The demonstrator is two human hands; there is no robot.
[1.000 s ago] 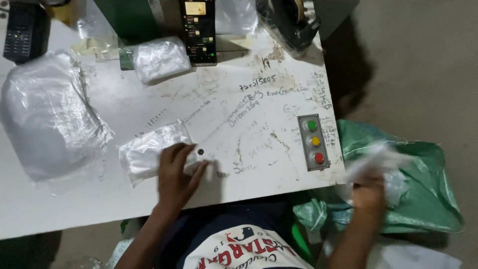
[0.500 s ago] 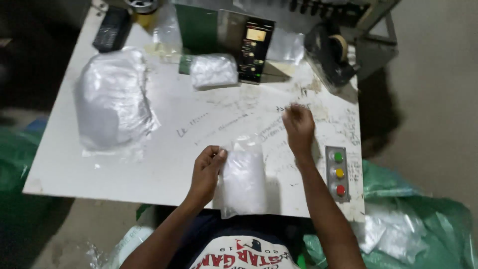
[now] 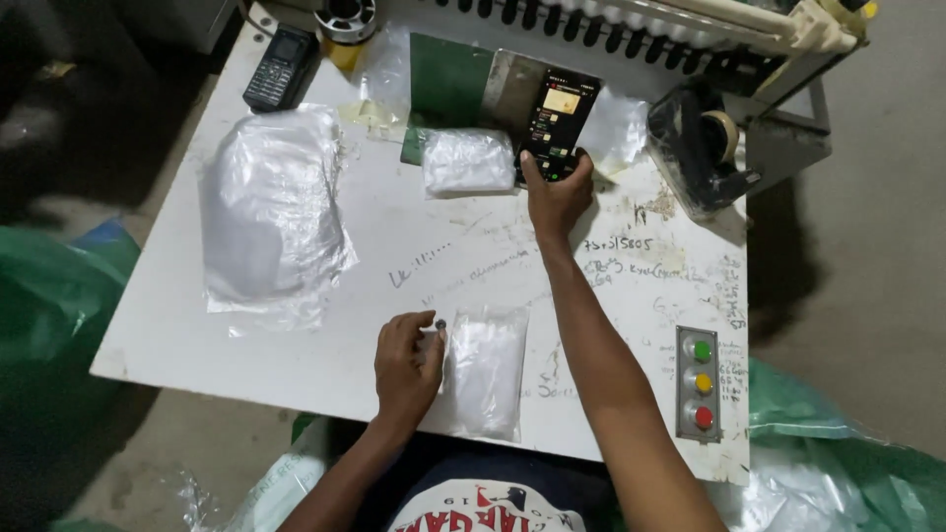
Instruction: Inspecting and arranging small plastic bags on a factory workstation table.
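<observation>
A clear plastic packet is pinned at its left edge by the left hand, fingers curled, at 6 o'clock. The right hand, previously mid-table, has been extended to 12 o'clock; its thumb is laid on the control panel, other fingers loosely bent. A scribbled white table and a three-button box are seen over concrete floor.

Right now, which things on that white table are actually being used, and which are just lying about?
In use:
- small clear plastic bag, held at its edge by the left hand
- black control panel with a lit screen, touched by the fingers of the right hand

Lying about:
- large clear bag bundle
- small folded bag
- black keypad phone
- tape dispenser
- three-button box
</observation>
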